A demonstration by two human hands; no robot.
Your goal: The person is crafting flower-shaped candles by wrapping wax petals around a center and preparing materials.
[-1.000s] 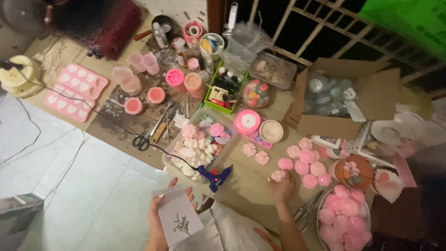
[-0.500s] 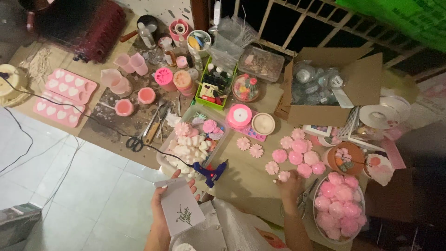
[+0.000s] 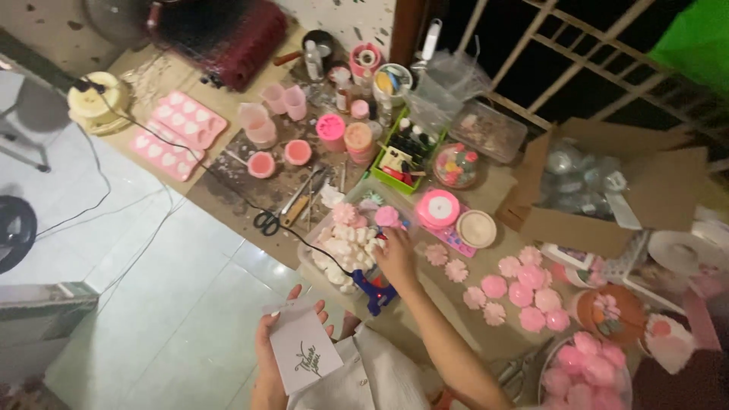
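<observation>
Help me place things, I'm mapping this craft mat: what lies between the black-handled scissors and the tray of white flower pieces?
In the head view, a black cord crosses the brown mat between the scissors and the tray; nothing else.

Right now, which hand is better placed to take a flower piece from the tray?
The right hand. It already reaches over the tray of white and pink flower pieces, with its fingers at the pieces. The left hand is nearer the body and holds a small white card, so it is occupied.

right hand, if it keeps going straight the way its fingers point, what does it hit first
Likely the pale white and pink flower-shaped pieces heaped in the clear plastic tray; the right hand already reaches over that heap, though depth is unclear.
</observation>
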